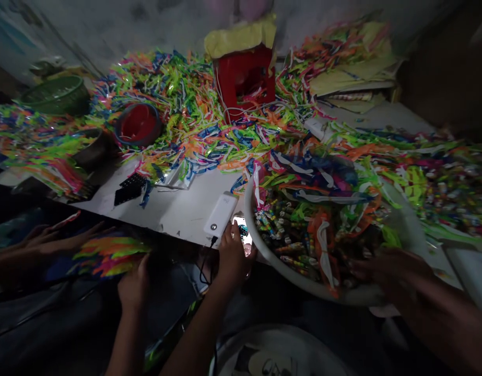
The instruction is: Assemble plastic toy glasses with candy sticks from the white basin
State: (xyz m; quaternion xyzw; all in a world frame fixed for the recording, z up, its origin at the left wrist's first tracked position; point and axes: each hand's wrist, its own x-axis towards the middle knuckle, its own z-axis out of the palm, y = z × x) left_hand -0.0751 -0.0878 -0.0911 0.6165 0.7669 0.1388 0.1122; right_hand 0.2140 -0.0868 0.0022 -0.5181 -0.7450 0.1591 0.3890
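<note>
My left hand is closed around a phone with a lit screen at the table's front edge. To the right, my right hand reaches over the near rim of a large pale basin. It is blurred and dark, and its fingertips are lost among the contents. Inside the basin lie small striped multicoloured sticks and flat, shiny coloured strips with white pieces. Just left of the phone rests a white power bank with a dark cable plugged in.
A co-worker's hands at left hold a bundle of bright strips. Heaps of coloured strips cover the table's back around a red box. Green and red-lined bowls stand left. A round container is below me.
</note>
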